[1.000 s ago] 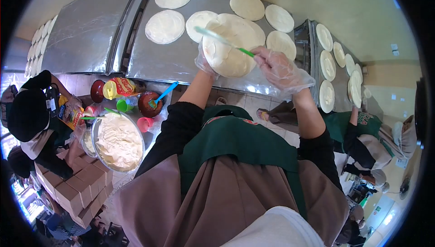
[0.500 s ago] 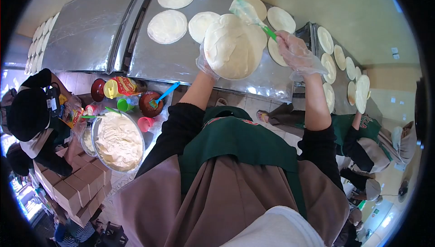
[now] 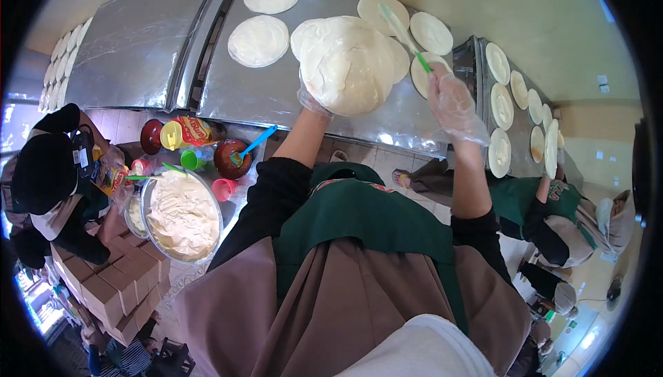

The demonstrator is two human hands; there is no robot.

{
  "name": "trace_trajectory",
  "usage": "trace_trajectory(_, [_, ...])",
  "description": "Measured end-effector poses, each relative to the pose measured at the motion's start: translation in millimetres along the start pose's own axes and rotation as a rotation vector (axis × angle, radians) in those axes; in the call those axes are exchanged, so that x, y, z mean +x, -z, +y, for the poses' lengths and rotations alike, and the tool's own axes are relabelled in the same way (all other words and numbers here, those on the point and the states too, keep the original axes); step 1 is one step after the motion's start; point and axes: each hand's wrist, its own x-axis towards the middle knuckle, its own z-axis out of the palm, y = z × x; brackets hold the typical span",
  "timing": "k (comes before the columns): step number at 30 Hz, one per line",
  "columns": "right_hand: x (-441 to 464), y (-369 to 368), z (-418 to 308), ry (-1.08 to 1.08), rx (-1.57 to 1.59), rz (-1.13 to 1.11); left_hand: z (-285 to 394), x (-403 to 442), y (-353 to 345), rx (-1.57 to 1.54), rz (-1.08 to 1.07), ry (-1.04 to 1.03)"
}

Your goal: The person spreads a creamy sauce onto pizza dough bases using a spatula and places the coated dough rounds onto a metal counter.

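My left hand (image 3: 315,100), in a clear plastic glove, supports a round, flat disc (image 3: 349,69) spread with pale cream from its near left side. Most of those fingers are hidden under the disc. My right hand (image 3: 456,104), also gloved, is wrapped round the green handle of a spatula (image 3: 402,30). The pale, cream-smeared blade points up and away, right of the held disc and over another disc (image 3: 381,9) behind. More cream-topped discs (image 3: 257,41) lie on the metal table (image 3: 235,97).
At my left stand a large bowl of cream (image 3: 181,214), a brown bowl (image 3: 232,159) with a blue spatula, and cups (image 3: 224,189). A co-worker (image 3: 52,176) is beside stacked brown boxes (image 3: 117,277). Another person (image 3: 563,204) works at the right-hand table (image 3: 514,125).
The spatula has moved right, off the held disc's upper edge. My right hand has turned and dropped slightly. The held disc has shifted a little up and left.
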Motion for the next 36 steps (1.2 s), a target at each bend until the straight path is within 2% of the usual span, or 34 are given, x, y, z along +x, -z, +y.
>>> trace_trajectory(3, [-11.9,-15.6,-17.9,0.107,-0.009,0.023,-1.4,0.0,4.7,0.028,0.035,-0.005])
trace_trajectory(5, [-9.6,-30.1,-36.0,0.069,0.047,-0.002,-5.5,-3.3,8.3,0.137,0.045,-0.027])
trace_trajectory(7, [-6.9,-33.3,-54.4,0.025,0.105,-0.027,-8.0,-6.9,8.1,0.118,0.027,-0.049])
trace_trajectory(9, [-0.6,-19.4,-68.6,0.108,0.275,-0.168,-8.9,-6.9,11.3,0.1,0.007,-0.068])
trace_trajectory(11, [0.8,-14.1,-69.7,0.055,0.351,-0.206,-7.1,-3.9,18.7,0.372,0.027,-0.105])
trace_trajectory(12, [2.3,-11.6,-70.1,0.013,0.426,-0.245,-5.1,-5.8,19.5,0.372,0.029,-0.099])
trace_trajectory(14, [6.5,-0.6,-58.8,-0.005,0.439,-0.168,1.8,-9.3,21.2,0.713,-0.111,-0.183])
trace_trajectory(16, [9.5,10.0,-37.9,-0.022,0.451,-0.092,9.6,-11.4,21.5,0.625,-0.099,-0.146])
trace_trajectory(18, [13.2,18.4,-12.4,-0.112,0.237,-0.062,17.2,-12.1,20.3,0.45,-0.076,-0.078])
trace_trajectory(19, [15.4,22.6,-2.7,-0.116,0.238,-0.062,20.9,-12.3,18.9,0.364,-0.066,-0.043])
trace_trajectory(22, [22.1,27.7,13.8,-0.081,0.074,-0.149,29.9,-9.2,11.5,0.105,-0.035,0.075])
trace_trajectory(23, [25.0,26.3,15.5,-0.003,0.019,-0.187,32.6,-6.8,8.4,0.019,-0.025,0.116])
trace_trajectory(24, [25.6,24.9,17.4,0.074,-0.035,-0.225,31.3,-7.2,7.2,0.022,-0.025,0.126])
trace_trajectory(25, [23.7,21.0,20.6,0.064,-0.035,-0.222,33.2,-10.6,6.1,0.031,-0.028,0.132])
trace_trajectory(27, [17.2,12.7,24.2,0.178,-0.052,-0.164,42.8,-3.9,4.7,0.049,-0.031,0.142])
trace_trajectory(30, [6.1,20.1,20.0,0.049,-0.016,-0.271,50.0,-4.3,4.4,0.074,-0.031,0.135])
trace_trajectory(34, [-23.8,25.3,13.5,0.038,0.026,-0.317,62.0,1.9,4.5,0.104,-0.026,0.108])
trace_trajectory(36, [-30.8,45.1,0.5,0.06,0.219,-0.275,68.3,7.3,3.0,0.121,-0.028,0.095])
